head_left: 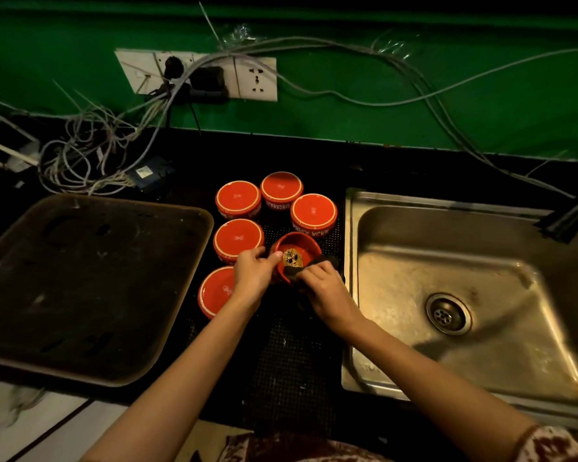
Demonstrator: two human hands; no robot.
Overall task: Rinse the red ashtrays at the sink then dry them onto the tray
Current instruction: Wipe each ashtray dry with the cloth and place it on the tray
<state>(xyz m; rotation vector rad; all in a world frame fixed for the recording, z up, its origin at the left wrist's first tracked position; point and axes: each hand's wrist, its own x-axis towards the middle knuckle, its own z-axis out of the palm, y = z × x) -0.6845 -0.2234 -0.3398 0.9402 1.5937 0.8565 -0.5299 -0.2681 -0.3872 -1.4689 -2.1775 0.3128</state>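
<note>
Several red ashtrays lie upside down on the black mat (291,355) between the tray and the sink, one of them at the back (281,189). One ashtray (302,245) is tilted toward me with a gold emblem showing inside. My left hand (252,273) grips its left rim. My right hand (324,288) presses a dark cloth (327,261) against its near right rim. The big dark tray (80,285) lies at the left. The steel sink (474,295) is at the right.
A dark tap (568,218) reaches over the sink's far right corner. A tangle of grey cables (90,151) and a wall socket plate (197,75) sit behind the tray against the green wall. A white surface lies below the counter's front edge.
</note>
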